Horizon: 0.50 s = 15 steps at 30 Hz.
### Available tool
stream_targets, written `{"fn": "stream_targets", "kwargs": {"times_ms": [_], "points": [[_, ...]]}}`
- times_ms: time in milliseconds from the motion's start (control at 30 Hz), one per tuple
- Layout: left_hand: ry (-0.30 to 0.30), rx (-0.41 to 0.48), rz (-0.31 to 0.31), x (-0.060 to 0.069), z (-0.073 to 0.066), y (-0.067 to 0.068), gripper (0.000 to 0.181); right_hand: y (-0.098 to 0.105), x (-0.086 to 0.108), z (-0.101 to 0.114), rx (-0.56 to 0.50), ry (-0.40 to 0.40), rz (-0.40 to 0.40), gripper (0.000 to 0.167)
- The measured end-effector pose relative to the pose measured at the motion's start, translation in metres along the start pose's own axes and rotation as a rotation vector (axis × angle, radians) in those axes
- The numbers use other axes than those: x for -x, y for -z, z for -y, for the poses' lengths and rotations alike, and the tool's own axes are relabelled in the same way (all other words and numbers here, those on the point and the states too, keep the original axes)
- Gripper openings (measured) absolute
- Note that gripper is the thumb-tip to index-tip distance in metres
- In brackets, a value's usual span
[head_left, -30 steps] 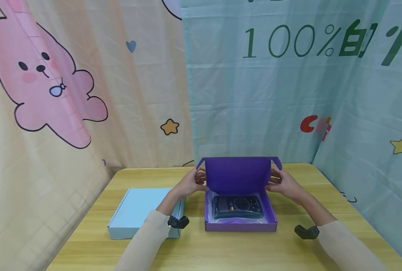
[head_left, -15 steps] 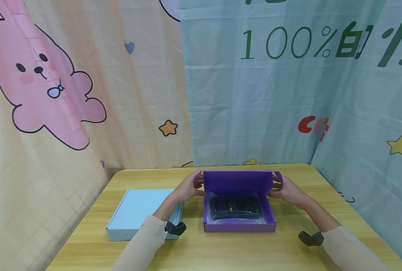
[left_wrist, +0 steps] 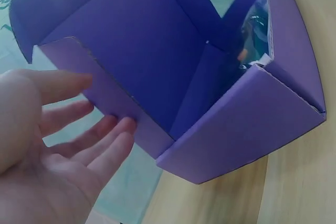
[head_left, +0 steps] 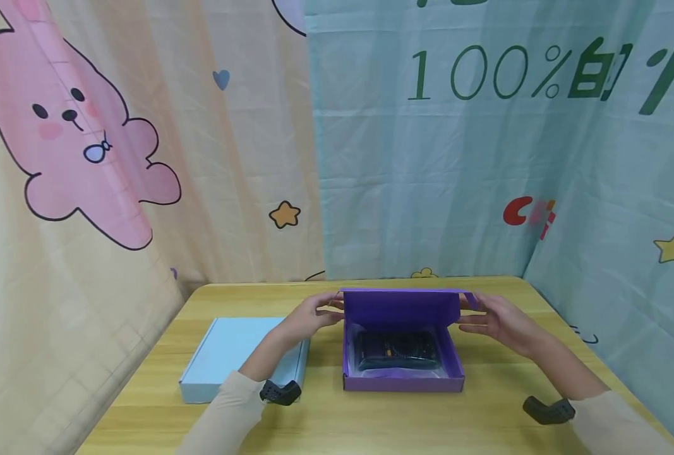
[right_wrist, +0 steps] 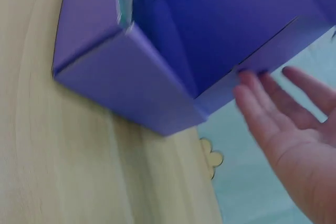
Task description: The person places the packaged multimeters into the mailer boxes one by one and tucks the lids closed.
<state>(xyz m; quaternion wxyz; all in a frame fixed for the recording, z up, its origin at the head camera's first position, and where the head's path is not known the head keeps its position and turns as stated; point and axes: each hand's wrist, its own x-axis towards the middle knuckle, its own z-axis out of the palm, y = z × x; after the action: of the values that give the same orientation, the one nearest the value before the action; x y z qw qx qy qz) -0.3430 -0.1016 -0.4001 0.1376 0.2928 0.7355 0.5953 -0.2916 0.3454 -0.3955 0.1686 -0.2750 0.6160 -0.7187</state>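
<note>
A purple cardboard box (head_left: 403,384) stands on the table, its lid (head_left: 400,306) raised and leaning forward. Inside lies a black multimeter (head_left: 396,351) wrapped in clear plastic. My left hand (head_left: 309,318) is at the lid's left side; in the left wrist view, its loosely extended fingertips (left_wrist: 126,127) touch the lid's side flap (left_wrist: 100,80). On the other side, my right hand (head_left: 510,325) has its fingers spread beside the lid. The right wrist view shows those fingertips (right_wrist: 245,80) close to the right flap (right_wrist: 262,61); contact is hard to tell.
A light blue box (head_left: 240,351), its lid down, lies to the left of the purple one, partly behind my left forearm. Both stand on a wooden table (head_left: 365,426). Printed curtains (head_left: 393,164) hang behind the table and along its sides.
The purple lid has tipped forward from nearly upright, mostly in the first half second. Since then my right hand has shifted right, and my left hand slightly left with its fingers straighter.
</note>
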Motion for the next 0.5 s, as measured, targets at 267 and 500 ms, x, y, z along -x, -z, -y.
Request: {"fn": "stream_targets", "kwargs": {"times_ms": [267,500], "points": [[0.082,0.216,0.053,0.017,-0.021,0.004,0.068,-0.017,0.006,0.023,0.025,-0.048,0.088,0.052],[0.115,0.068,0.029,0.025,-0.034,-0.008,0.071,-0.025,0.009,0.024,0.06,-0.069,0.066,0.04]]}}
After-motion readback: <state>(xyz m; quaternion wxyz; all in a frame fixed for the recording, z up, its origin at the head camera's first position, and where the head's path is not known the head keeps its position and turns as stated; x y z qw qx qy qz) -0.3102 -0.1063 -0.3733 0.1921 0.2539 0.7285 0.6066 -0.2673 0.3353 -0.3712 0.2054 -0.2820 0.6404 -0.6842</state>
